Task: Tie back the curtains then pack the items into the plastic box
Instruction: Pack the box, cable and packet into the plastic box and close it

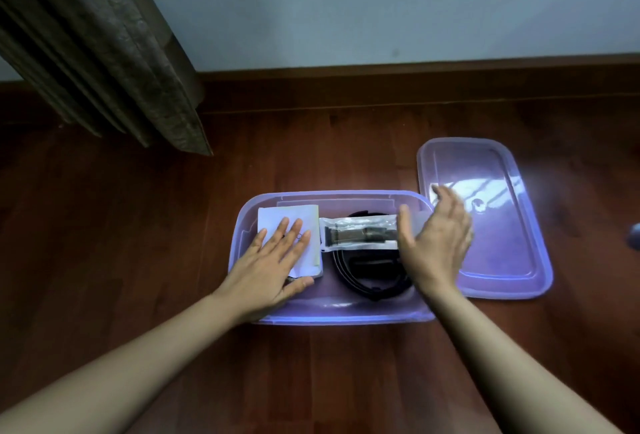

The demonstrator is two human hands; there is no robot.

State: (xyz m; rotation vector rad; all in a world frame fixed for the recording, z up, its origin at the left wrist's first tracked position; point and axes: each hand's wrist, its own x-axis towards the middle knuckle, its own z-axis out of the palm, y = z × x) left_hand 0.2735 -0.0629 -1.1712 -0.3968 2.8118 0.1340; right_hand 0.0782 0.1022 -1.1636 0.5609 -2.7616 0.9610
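A translucent purple plastic box stands on the wooden floor in the middle of the view. Inside lie a white packet at the left, a clear bag with a dark object across the middle, and a coiled black belt under it. My left hand rests flat on the white packet, fingers straight. My right hand hovers over the box's right end with fingers spread, near the clear bag's end, blurred. The brown curtain hangs at the upper left.
The box's purple lid lies flat on the floor just right of the box. A wooden skirting board and pale wall run along the back. A small grey object shows at the right edge.
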